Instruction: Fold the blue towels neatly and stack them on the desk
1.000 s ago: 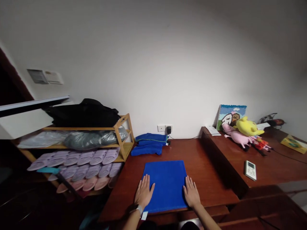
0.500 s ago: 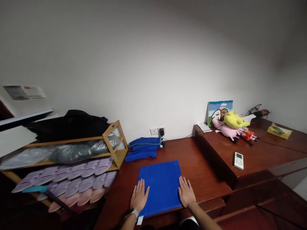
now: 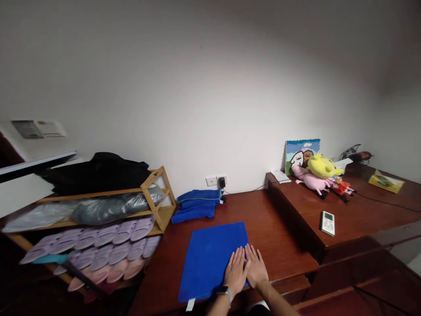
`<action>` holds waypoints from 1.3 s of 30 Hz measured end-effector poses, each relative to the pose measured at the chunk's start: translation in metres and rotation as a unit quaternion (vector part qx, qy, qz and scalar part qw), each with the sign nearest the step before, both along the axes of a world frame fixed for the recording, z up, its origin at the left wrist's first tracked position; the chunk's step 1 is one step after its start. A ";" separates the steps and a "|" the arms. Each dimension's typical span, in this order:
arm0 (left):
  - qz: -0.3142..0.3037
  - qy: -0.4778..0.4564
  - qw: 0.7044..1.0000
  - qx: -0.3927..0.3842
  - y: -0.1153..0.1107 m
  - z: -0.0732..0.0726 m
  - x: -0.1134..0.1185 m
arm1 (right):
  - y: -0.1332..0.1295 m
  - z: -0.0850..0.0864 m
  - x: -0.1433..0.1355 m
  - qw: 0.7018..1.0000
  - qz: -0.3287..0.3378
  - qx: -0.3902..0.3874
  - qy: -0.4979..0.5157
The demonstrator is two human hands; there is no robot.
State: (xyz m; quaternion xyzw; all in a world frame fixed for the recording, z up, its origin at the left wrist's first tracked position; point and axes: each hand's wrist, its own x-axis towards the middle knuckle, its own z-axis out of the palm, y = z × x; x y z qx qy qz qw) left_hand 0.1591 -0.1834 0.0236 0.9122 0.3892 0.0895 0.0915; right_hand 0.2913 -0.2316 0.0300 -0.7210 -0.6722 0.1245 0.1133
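A blue cloth lies spread flat on the brown wooden desk, with a white tag at its near left corner. My left hand, a watch on its wrist, rests flat on the right part of the cloth. Beside it, touching or nearly so, my right hand lies flat over the cloth's right edge. Both hands have their fingers stretched out and hold nothing. Behind the cloth, more folded blue cloths sit in a loose pile by the wall.
To the left stands a wooden rack with rows of lilac and pink slippers and a black bag on top. The raised desk section at right bears a white remote control, plush toys and a picture. A black plug is in the wall socket.
My left hand has moved right across the cloth, from its left edge to beside my right hand. My right hand has stayed about where it was.
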 end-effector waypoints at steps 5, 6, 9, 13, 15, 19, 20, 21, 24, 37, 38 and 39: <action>0.089 0.031 0.995 0.013 0.013 -0.004 -0.075 | -0.003 0.010 -0.004 0.999 -0.039 0.001 0.014; 0.116 0.037 0.992 0.019 0.014 -0.004 -0.095 | -0.004 0.012 -0.004 0.999 -0.041 -0.001 0.016; 0.182 0.047 0.981 0.045 0.016 -0.008 -0.151 | -0.005 0.016 -0.004 0.999 -0.043 -0.012 0.016; 0.224 0.046 0.971 0.066 0.010 -0.010 -0.197 | -0.003 0.016 -0.001 0.999 -0.040 -0.030 0.013; 0.230 0.044 0.970 0.058 0.006 -0.007 -0.202 | -0.004 0.017 -0.002 0.998 -0.042 -0.043 0.012; 0.244 0.035 0.967 0.059 0.005 -0.004 -0.197 | -0.017 0.014 -0.014 0.996 -0.087 -0.028 0.002; 0.245 0.032 0.967 0.062 0.006 -0.004 -0.195 | -0.022 0.012 -0.018 0.995 -0.097 -0.019 0.000; 0.246 0.030 0.967 0.063 0.006 -0.004 -0.194 | -0.028 0.010 -0.023 0.995 -0.100 -0.012 -0.002; 0.241 0.029 0.968 0.054 0.008 -0.004 -0.195 | -0.041 0.004 -0.032 0.995 -0.094 -0.011 -0.006; 0.204 0.020 0.979 0.006 0.018 -0.008 -0.215 | -0.047 0.012 -0.035 0.996 -0.082 -0.018 -0.004; 0.204 0.023 0.979 0.001 0.018 -0.007 -0.220 | -0.047 0.012 -0.034 0.997 -0.081 -0.019 -0.004; 0.207 0.024 0.978 -0.001 0.019 -0.006 -0.226 | -0.047 0.012 -0.034 0.997 -0.080 -0.020 -0.005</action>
